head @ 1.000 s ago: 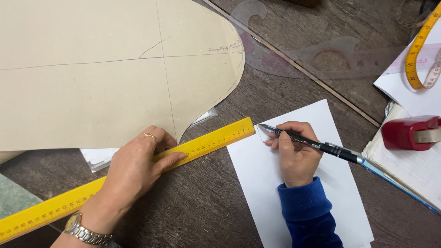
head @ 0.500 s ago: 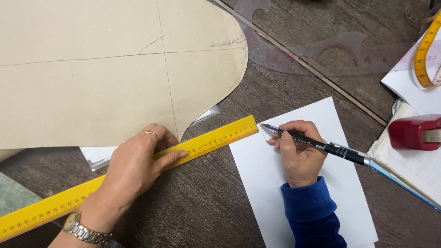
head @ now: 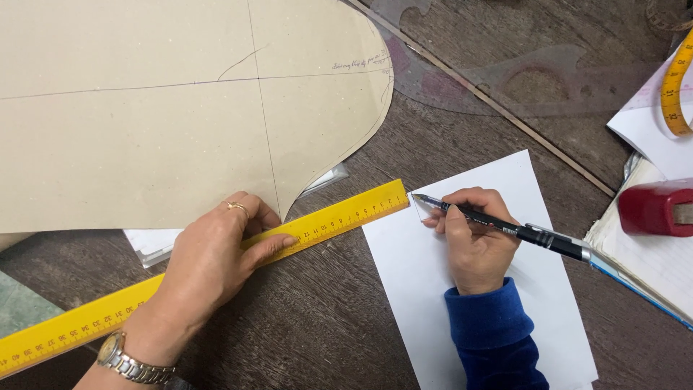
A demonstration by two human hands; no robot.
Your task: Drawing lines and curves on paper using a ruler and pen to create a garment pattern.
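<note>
My left hand (head: 209,263), with a ring and a metal wristwatch, presses flat on a long yellow ruler (head: 339,215) that lies slanted across the dark wooden table. The ruler's far end reaches the top left corner of a white paper sheet (head: 538,289). My right hand (head: 473,242), in a blue sleeve, grips a black pen (head: 505,227) whose tip touches that corner of the sheet beside the ruler's end. A large beige paper pattern (head: 144,115) with pencil lines lies above my left hand.
A clear plastic curve template (head: 534,79) lies at the top right. A yellow measuring tape (head: 675,87) rests on white papers at the right edge, beside a red tape dispenser (head: 657,208) on a notebook. A thin wooden strip (head: 505,115) crosses the table diagonally.
The pen tip has shifted slightly on the sheet's corner near the ruler's end. My left hand and the ruler stay in place.
</note>
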